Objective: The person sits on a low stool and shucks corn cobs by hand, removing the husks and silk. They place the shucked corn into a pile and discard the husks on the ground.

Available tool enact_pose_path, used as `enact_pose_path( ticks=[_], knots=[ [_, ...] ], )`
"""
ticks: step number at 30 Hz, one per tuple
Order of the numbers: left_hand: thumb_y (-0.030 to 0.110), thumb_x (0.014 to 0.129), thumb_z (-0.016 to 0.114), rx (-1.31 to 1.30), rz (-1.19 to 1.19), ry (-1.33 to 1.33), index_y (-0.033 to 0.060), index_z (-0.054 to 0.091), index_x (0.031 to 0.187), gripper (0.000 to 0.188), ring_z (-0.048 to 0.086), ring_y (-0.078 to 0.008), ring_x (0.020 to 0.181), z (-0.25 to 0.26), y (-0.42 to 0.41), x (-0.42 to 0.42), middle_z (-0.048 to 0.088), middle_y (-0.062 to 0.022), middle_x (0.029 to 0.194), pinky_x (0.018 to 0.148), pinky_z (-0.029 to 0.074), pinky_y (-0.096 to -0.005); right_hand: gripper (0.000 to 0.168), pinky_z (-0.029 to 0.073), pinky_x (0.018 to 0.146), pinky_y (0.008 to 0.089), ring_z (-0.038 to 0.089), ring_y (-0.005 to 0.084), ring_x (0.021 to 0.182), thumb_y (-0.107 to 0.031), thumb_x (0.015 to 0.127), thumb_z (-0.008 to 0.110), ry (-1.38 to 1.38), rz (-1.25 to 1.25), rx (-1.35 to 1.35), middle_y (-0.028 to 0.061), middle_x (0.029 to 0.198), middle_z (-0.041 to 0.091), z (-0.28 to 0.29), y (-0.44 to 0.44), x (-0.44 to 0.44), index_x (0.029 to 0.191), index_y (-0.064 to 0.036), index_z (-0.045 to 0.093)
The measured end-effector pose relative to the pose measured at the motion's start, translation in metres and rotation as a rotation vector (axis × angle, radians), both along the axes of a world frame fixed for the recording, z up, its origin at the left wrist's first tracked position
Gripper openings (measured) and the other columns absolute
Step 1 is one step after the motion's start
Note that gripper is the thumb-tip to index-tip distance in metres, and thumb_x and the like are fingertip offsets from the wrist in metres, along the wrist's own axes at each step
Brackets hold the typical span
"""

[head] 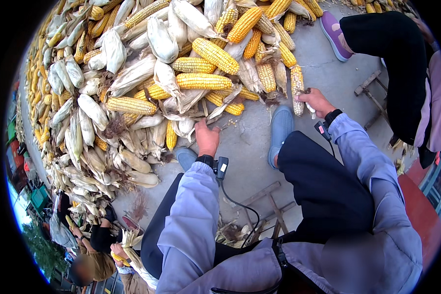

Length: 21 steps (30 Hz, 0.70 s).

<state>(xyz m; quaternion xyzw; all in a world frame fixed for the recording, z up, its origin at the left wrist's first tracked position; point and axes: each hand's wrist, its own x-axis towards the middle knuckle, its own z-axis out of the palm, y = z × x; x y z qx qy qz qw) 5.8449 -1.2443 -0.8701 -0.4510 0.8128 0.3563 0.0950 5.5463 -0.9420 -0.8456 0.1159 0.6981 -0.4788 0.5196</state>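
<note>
My right hand [316, 103] grips the lower end of a pale, partly bare corn cob [297, 84] at the right edge of the pile. A whitish scrap of husk [311, 110] hangs under its fingers. At the pile's front edge, my left hand [207, 139] reaches among dry corn husks [215, 114]. Its fingertips are partly hidden, so whether they grip a husk is unclear. To its left lies a yellow corn ear [171, 136]. The large corn pile [150, 73] mixes husked yellow ears with ears still in dry husks.
My blue shoes [281, 128] stand on the concrete floor [242, 161] at the pile's edge. Wooden stool legs [273, 207] show beneath me. A person in purple shoes [334, 35] sits at the right near another wooden stool [371, 84]. People at lower left handle corn ears [120, 259].
</note>
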Motion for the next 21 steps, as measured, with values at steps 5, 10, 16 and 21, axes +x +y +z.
enact_pose_path(
  ticks=[5,10,16,21],
  knots=[
    [0.007,0.075,0.076,-0.013,-0.029,-0.006,0.0005,0.051,0.138,0.068,0.056,-0.0427,0.116,0.014,-0.006,0.003,0.057,-0.0252,0.121,0.101,0.047,-0.0459,0.029,0.039,0.044,0.0280,0.058,0.0114,0.056,-0.027,0.086,0.076,-0.045,0.132,0.063,0.0039,0.079,0.067,0.058,-0.002,-0.012,0.100,-0.003,0.068],
    [0.004,0.076,0.071,-0.029,-0.118,-0.102,0.0058,0.049,0.141,0.069,0.059,-0.0439,0.112,0.019,-0.008,-0.004,0.060,-0.0259,0.117,0.097,0.049,-0.0479,0.032,0.039,0.044,0.0242,0.057,0.0085,0.058,-0.025,0.085,0.076,-0.030,0.177,0.032,0.0023,0.080,0.065,0.102,0.001,-0.015,0.103,-0.001,0.066],
    [0.006,0.082,0.063,-0.099,-0.282,-0.189,0.0026,0.059,0.125,0.042,0.065,-0.0438,0.102,-0.009,-0.017,-0.007,0.063,-0.0256,0.108,0.087,0.053,-0.0502,0.043,0.039,0.043,0.0210,0.054,0.0058,0.054,-0.023,0.084,0.075,0.038,0.106,0.009,0.0010,0.081,0.064,0.146,0.009,-0.015,0.117,0.001,0.061],
    [0.008,0.085,0.061,-0.105,-0.364,-0.253,0.0012,0.065,0.106,0.022,0.066,-0.0441,0.101,-0.020,-0.013,0.004,0.064,-0.0256,0.110,0.086,0.055,-0.0507,0.041,0.039,0.043,0.0189,0.053,0.0035,0.052,-0.021,0.083,0.075,0.054,0.097,-0.053,0.0016,0.081,0.065,0.175,0.004,-0.015,0.116,0.001,0.062]
  ],
)
